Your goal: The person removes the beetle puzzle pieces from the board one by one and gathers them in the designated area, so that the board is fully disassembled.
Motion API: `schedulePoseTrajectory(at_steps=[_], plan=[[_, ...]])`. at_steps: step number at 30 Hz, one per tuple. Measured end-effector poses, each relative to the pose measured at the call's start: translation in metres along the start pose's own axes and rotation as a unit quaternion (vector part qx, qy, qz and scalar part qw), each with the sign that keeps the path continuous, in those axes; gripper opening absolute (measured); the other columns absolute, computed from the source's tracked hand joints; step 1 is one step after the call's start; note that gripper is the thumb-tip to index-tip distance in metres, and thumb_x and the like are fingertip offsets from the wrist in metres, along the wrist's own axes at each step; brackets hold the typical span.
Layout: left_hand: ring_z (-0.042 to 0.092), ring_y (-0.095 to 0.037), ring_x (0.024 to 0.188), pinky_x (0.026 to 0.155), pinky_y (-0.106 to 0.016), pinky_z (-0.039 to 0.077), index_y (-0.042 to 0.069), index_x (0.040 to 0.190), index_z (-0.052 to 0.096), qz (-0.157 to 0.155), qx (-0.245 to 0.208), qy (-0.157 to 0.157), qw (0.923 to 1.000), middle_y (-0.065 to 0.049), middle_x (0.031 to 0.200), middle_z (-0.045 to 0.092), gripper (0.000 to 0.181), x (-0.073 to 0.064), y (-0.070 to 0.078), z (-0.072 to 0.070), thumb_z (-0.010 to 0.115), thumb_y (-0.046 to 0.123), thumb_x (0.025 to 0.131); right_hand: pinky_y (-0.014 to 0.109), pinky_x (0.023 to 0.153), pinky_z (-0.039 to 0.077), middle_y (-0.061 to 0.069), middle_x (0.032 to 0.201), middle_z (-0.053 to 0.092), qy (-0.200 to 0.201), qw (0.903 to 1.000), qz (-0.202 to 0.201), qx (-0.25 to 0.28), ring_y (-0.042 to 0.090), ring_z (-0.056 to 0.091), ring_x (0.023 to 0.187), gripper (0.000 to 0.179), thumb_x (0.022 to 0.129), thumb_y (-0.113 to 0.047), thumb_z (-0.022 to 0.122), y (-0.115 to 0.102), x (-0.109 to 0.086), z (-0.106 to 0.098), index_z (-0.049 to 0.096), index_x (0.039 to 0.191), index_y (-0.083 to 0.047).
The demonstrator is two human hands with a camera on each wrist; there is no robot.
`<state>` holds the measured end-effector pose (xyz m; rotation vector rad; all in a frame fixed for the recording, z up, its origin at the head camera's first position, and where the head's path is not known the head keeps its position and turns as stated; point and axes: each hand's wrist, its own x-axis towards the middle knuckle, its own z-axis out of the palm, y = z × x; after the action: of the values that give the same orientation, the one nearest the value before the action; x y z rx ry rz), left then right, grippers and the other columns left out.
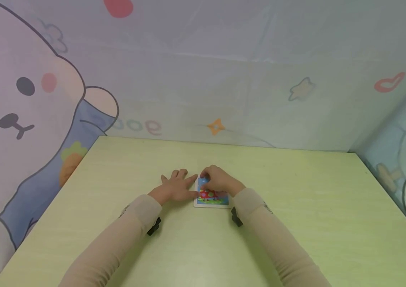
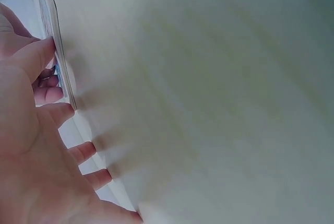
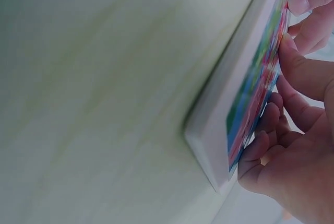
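Observation:
A small white-framed picture board [image 1: 211, 205] lies on the table, showing red, spotted shapes over green under a blue sky. My left hand [image 1: 178, 188] is at its left side with fingers spread. Its thumb [image 2: 39, 57] rests on the frame edge, while the other fingertips touch down at the far corner and on the tabletop beside it. Over the board's upper right is my right hand [image 1: 218, 180], its thumb and bent fingers touching the picture [image 3: 250, 104]. I cannot tell whether a loose piece sits between those fingertips. The right hand hides part of the picture.
The pale yellow-green table [image 1: 314, 215] spreads out on both sides of the board. Behind it hangs a printed cloth backdrop [image 1: 195, 79] with a cartoon bear at the left, meeting the table's back edge. Each wrist carries a small black device [image 1: 236, 217] below the sleeve.

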<state>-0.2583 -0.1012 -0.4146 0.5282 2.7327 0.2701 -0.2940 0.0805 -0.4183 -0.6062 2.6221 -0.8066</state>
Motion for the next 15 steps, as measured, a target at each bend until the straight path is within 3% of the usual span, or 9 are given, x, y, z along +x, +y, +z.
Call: schedulePoseTrajectory(at_steps=[15], plan=[[0.013,-0.038,0.143,0.102,-0.077,0.010,0.024,0.154,0.026,-0.009,-0.009,-0.005,0.9999,-0.016,0.157,0.017,0.073,0.0004,-0.0001,0.0008,0.048,0.057,0.093,0.037,0.095,0.047,0.011,0.113,0.060,0.004,0.9999,-0.011,-0.012,0.022,0.056,0.101,0.038,0.085,-0.015,0.075,-0.0023,-0.0020,-0.0003,0.060,0.117,0.000]])
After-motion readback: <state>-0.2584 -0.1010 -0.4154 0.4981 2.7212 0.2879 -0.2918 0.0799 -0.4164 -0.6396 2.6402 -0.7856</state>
